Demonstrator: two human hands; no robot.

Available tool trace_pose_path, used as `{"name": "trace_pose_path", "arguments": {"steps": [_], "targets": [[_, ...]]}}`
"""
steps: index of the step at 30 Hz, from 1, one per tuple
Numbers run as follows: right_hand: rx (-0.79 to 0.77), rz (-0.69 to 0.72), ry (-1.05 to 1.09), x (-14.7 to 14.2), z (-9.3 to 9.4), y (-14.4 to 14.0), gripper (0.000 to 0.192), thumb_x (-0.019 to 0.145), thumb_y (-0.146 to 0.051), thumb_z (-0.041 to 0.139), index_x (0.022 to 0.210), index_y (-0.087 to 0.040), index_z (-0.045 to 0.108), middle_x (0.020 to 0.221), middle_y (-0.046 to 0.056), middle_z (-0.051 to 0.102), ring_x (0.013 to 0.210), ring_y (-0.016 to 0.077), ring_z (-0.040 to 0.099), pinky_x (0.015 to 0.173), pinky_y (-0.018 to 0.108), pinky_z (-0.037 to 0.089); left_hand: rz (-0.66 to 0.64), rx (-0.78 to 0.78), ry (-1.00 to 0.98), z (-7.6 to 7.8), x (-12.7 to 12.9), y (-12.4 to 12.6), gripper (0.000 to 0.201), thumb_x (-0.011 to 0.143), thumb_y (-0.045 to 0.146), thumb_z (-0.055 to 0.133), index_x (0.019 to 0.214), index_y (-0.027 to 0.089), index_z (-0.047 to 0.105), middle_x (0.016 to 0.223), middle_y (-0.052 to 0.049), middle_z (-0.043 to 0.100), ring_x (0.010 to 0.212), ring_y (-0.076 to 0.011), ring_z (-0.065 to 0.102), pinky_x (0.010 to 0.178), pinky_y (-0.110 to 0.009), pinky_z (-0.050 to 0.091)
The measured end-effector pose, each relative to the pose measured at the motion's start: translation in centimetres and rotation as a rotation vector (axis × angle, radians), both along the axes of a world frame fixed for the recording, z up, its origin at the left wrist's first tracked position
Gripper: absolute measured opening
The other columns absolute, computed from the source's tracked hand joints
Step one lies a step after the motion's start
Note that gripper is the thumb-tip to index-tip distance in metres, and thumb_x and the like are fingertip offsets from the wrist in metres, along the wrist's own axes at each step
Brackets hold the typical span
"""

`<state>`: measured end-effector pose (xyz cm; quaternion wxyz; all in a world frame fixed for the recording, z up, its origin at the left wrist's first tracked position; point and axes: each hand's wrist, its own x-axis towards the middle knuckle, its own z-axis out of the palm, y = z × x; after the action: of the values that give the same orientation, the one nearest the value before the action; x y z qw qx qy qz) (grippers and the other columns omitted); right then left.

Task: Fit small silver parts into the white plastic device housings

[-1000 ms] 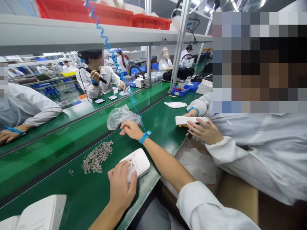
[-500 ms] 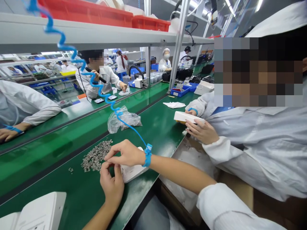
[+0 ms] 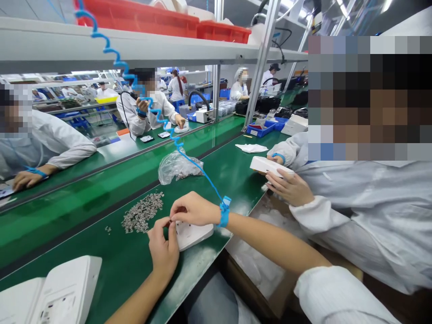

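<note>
My left hand and my right hand meet fingertip to fingertip over the near edge of the green bench. Both are closed in a pinch, and whatever sits between the fingertips is too small to make out. A blue strap with a coiled cord circles my right wrist. Beneath my right hand lies a white plastic housing, partly covered by the fingers. Just beyond my left hand a loose pile of small metal pieces is spread on the bench, with a few strays to its left.
White plastic housings stand at the lower left. A clear bag of small parts lies behind the pile. At right, a co-worker's hand holds a white box-like part. Blue bins sit farther back, under a shelf with red crates.
My right hand has drawn back rightward from beside the pile, and its fingertips still meet my left hand's. The whole view has shifted, with things appearing farther right.
</note>
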<state>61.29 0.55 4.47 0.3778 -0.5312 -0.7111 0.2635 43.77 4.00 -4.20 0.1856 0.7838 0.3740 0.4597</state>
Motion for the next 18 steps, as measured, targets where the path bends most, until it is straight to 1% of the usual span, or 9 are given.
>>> {"name": "trace_pose_path", "arguments": {"steps": [2,5,7,10,12,15,18], "targets": [[0.044,-0.059,-0.146,0.5,0.1,-0.2,0.012,0.083,-0.005,0.066,0.084,-0.013,0.075,0.078,0.001,0.073,0.072,0.0114,0.063,0.066,0.020,0.041,-0.006,0.052,0.045,0.4,-0.1,-0.4,0.018,0.095,0.035,0.055,0.107,0.022,0.057,0.098,-0.004,0.065,0.091,-0.0215,0.060,0.084,-0.037,0.042],[0.027,-0.153,-0.266,1.2,-0.7,-0.4,0.012,0.083,-0.004,0.066,0.084,-0.012,0.074,0.078,0.003,0.072,0.072,0.0125,0.063,0.068,0.022,0.041,-0.074,0.153,0.181,0.8,-0.5,-1.5,0.017,0.094,0.031,0.056,0.106,0.020,0.056,0.107,-0.008,0.063,0.101,-0.0242,0.060,0.086,-0.039,0.039],[0.014,-0.157,-0.304,1.5,-1.5,-0.6,0.010,0.084,-0.005,0.066,0.083,-0.013,0.074,0.080,0.003,0.072,0.075,0.0134,0.062,0.072,0.023,0.042,-0.139,0.240,0.289,0.9,-0.8,-2.4,0.016,0.094,0.029,0.056,0.107,0.020,0.059,0.111,-0.010,0.065,0.108,-0.0260,0.059,0.088,-0.041,0.036],[0.061,-0.136,-0.371,1.3,-2.6,-0.6,0.008,0.085,-0.008,0.070,0.081,-0.014,0.074,0.091,0.005,0.072,0.086,0.0165,0.059,0.081,0.027,0.041,-0.190,0.333,0.401,1.0,-1.0,-3.5,0.018,0.093,0.028,0.060,0.108,0.020,0.064,0.114,-0.010,0.068,0.111,-0.0284,0.058,0.089,-0.044,0.033],[0.078,-0.136,-0.414,0.8,-3.2,-0.6,0.007,0.086,-0.012,0.072,0.080,-0.015,0.074,0.097,0.005,0.070,0.090,0.0184,0.056,0.085,0.030,0.040,-0.205,0.330,0.452,1.1,-0.9,-4.0,0.017,0.093,0.029,0.060,0.106,0.019,0.066,0.112,-0.010,0.070,0.112,-0.0289,0.058,0.087,-0.045,0.031],[0.046,-0.177,-0.476,0.0,-3.7,-0.4,0.011,0.088,-0.017,0.071,0.078,-0.016,0.075,0.096,0.006,0.068,0.090,0.0196,0.053,0.080,0.031,0.039,-0.208,0.303,0.472,1.4,-0.8,-4.3,0.017,0.094,0.031,0.059,0.102,0.019,0.069,0.105,-0.009,0.072,0.107,-0.0267,0.060,0.084,-0.044,0.029],[0.046,-0.192,-0.520,-0.3,-4.0,-0.3,0.013,0.089,-0.019,0.068,0.077,-0.017,0.074,0.094,0.006,0.067,0.090,0.0196,0.053,0.075,0.030,0.037,-0.204,0.293,0.461,1.5,-0.7,-4.3,0.017,0.095,0.030,0.058,0.101,0.019,0.069,0.099,-0.008,0.072,0.104,-0.0259,0.062,0.083,-0.044,0.029]]}}
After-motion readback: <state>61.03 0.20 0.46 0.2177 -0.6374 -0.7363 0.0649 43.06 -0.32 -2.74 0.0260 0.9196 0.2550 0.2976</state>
